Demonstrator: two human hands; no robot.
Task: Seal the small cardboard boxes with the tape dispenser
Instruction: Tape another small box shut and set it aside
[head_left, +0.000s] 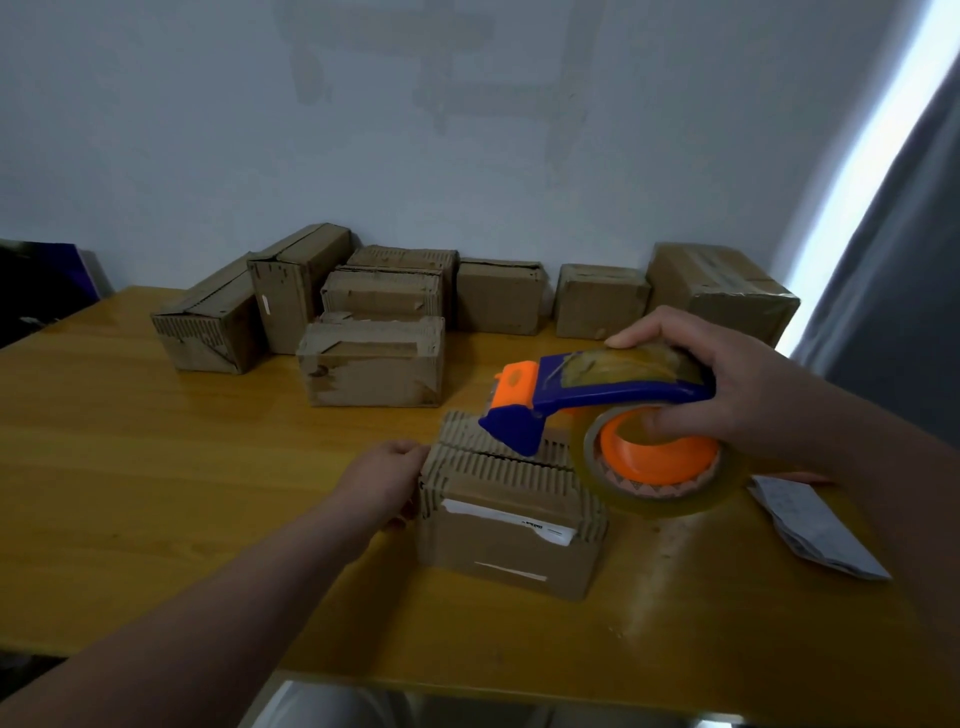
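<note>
You're starting the seal: left hand (387, 475) grips the small box's (509, 540) left end on the counter (156, 467), right hand (727, 384) clutches the tape dispenser (597, 395), nose over the box's top seam, so next probably press down and drag along it.

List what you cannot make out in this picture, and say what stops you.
- Head view: print on the white label of the near box, too small and blurred.
- Head view: part of its top seam, covered by the tape dispenser.
- Head view: fingers of the left hand, hidden by the hand's back.
- Head view: dark object, cut off by the left edge.
</note>
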